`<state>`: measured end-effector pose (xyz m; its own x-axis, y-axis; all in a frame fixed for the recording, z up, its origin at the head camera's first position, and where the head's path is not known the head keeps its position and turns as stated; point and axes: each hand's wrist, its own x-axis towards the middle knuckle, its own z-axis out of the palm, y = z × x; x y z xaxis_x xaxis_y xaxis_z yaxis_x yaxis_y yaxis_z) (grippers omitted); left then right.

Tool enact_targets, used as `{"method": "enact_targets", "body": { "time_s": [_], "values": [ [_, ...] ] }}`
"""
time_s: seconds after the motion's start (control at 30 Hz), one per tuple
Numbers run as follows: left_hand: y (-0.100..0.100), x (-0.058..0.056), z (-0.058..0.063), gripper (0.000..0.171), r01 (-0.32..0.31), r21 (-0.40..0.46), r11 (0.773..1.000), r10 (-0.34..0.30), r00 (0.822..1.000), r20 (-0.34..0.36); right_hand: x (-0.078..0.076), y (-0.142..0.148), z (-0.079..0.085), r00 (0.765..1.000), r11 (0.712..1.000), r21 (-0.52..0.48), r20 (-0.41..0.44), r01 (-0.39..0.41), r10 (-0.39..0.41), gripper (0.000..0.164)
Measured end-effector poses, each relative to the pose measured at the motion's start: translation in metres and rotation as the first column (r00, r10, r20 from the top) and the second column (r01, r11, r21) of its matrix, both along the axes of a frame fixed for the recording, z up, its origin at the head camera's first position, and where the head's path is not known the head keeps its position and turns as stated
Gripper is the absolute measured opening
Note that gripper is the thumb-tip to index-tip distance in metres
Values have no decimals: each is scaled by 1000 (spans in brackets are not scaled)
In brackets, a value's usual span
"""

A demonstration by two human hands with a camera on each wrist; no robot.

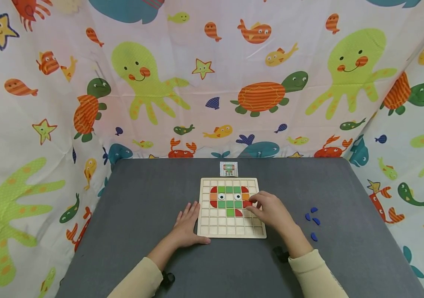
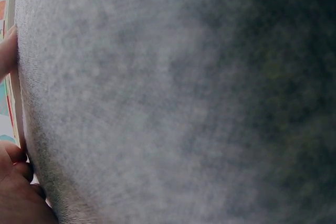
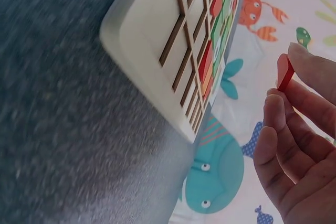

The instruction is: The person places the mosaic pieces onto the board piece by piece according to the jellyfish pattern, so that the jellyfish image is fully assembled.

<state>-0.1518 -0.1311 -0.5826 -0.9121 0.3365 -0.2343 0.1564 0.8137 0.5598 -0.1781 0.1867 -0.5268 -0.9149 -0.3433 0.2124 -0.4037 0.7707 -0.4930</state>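
A pale wooden grid board (image 1: 206, 227) lies on the table, its upper middle cells filled with green, red and orange tiles and two white eye tiles. My right hand (image 1: 274, 211) is over the board's right side. Between its thumb and a fingertip it pinches a small red tile (image 3: 284, 72), held clear of the board in the right wrist view. Against the board's left edge rests my left hand (image 1: 187, 229), fingers spread and thumb near the lower left corner. Only part of the left hand (image 2: 18, 187) shows in the left wrist view.
Several blue tiles (image 1: 314, 237) lie loose on the grey table (image 1: 152, 194) to the right. A small picture card (image 1: 228, 169) sits just behind the board. A curtain printed with sea animals (image 1: 204, 37) hangs behind and at both sides.
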Motion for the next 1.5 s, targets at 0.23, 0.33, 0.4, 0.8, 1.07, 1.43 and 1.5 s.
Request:
{"method": "enact_targets", "body": {
  "time_s": [0.23, 0.33, 0.4, 0.8, 1.07, 1.43, 1.5],
  "values": [
    [-1, 0, -1, 128, 6, 14, 1000, -6, 1000, -7, -1, -9, -1, 1000, 1000, 9, 0, -11, 11, 23],
    [-2, 0, -4, 128, 9, 32, 999, -8, 1000, -22, -1, -13, -1, 1000, 1000, 4, 15, -13, 13, 24],
    [-2, 0, -6, 129, 9, 26, 1000, -9, 1000, -24, -1, -16, -1, 1000, 1000, -6, 25, -16, 16, 24],
    [-1, -2, -8, 130, 4, -2, 1000, -4, 1000, -10, 0, -28, -6, 998, 998, -19, 40, -52, 52, 26],
    [-1, -2, -10, 130, 7, 13, 1000, -7, 1000, -14, 0, -34, -9, 997, 997, -9, -1, -78, 78, 19],
    [-1, 0, -2, 127, 14, 12, 1000, -13, 1000, -5, -1, -37, -13, 993, 993, 1, 17, -119, 119, 27],
    [-1, 0, -1, 128, 14, 17, 1000, -14, 1000, -4, -2, -38, -14, 992, 993, 3, 25, -121, 121, 26]
  ]
}}
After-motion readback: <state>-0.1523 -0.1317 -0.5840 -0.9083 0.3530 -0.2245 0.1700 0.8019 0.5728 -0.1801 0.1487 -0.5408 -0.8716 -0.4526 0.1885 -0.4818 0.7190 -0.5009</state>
